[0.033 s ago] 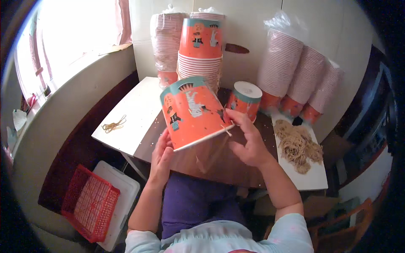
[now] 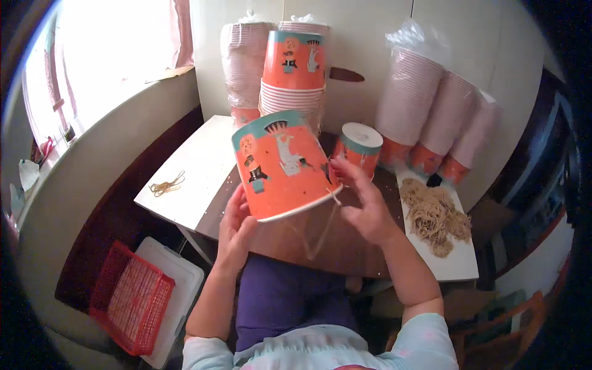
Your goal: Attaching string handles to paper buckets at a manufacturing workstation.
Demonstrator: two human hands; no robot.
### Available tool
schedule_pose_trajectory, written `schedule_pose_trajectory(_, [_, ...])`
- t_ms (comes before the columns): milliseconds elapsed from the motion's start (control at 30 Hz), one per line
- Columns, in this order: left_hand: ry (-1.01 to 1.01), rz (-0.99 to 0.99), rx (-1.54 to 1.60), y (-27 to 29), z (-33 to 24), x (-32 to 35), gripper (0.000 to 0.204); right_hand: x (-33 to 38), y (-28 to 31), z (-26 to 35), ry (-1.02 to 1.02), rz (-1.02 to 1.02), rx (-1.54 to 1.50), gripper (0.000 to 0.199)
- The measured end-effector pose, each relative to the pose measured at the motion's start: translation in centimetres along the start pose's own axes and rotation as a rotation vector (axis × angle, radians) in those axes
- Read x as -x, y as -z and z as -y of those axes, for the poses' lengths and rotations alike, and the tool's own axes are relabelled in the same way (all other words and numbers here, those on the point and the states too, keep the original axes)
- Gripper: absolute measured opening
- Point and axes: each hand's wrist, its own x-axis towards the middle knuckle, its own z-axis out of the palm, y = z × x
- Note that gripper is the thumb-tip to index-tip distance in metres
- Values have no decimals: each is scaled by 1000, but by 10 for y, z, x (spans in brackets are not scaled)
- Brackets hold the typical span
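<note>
An orange paper bucket with a teal band and printed figures is tilted above the brown tabletop, its white rim downward. My left hand is closed on its lower left edge, thumb near the rim. On the other side, my right hand has its fingers against the bucket's wall, close to where a light cord sticks out near the rim. A loop of that cord hangs below the bucket, blurred. Behind my right hand, another bucket stands upside down on the table.
At the back stand nested buckets beside a plastic-wrapped stack. More wrapped stacks lean on the wall at right. A tangled cord pile lies at right, a small cord bundle at left. A red basket sits lower left.
The bucket has tipped slightly in my hands. The cord by the rim has shifted, and its hanging loop shows more plainly below. Both hands keep their hold.
</note>
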Motion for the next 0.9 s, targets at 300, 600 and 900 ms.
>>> schedule_pose_trajectory(300, [-678, 47, -517, 3, -69, -130, 86, -129, 13, 42, 37, -105, -250, 52])
schedule_pose_trajectory(600, [-665, 47, -543, -5, -100, -288, 86, -275, 74, 30, 233, -157, -20, 86])
schedule_pose_trajectory(900, [-383, 36, -497, -18, -27, -355, 92, -307, 85, -74, 69, -247, 14, 76])
